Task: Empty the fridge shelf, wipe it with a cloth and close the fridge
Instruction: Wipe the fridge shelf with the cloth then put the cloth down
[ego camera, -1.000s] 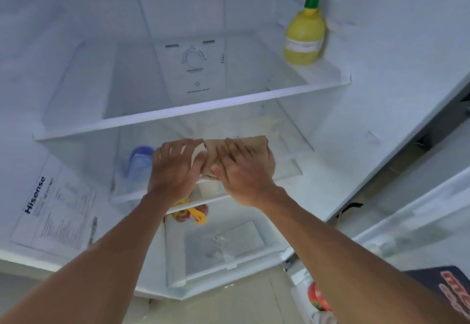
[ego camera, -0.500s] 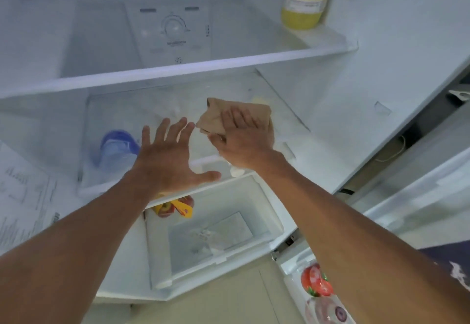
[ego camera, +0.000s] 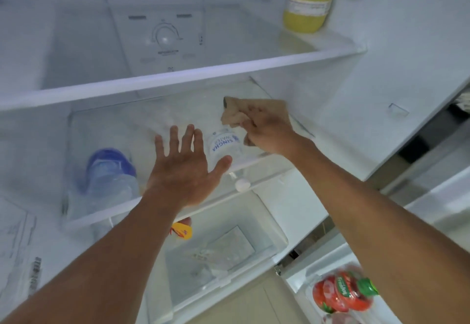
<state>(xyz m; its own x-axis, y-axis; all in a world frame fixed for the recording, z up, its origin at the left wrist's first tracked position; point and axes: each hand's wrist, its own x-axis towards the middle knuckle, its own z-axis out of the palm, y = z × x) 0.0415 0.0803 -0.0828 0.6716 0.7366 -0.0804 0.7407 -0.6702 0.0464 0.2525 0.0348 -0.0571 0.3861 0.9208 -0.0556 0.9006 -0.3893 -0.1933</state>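
The fridge stands open. My right hand [ego camera: 268, 133] grips a folded tan cloth [ego camera: 254, 111] over the right part of the middle glass shelf [ego camera: 106, 130]. My left hand [ego camera: 183, 168] hovers over that shelf's front, palm down with fingers spread, holding nothing. A clear Singha water bottle [ego camera: 225, 145] lies between the two hands; my left thumb is close to it. A clear bottle with a blue label [ego camera: 109, 173] lies at the shelf's left end.
A yellow squeeze bottle [ego camera: 306, 5] stands at the right of the upper shelf [ego camera: 203, 69]. Below the middle shelf is a clear crisper drawer [ego camera: 223, 252] with a yellow-tagged item [ego camera: 181, 231]. The door bin at lower right holds a red-labelled bottle [ego camera: 340, 293].
My left hand let go of the cloth and opened out over the shelf front. The right hand carried the cloth to the right, which uncovered the Singha bottle. The camera moved closer.
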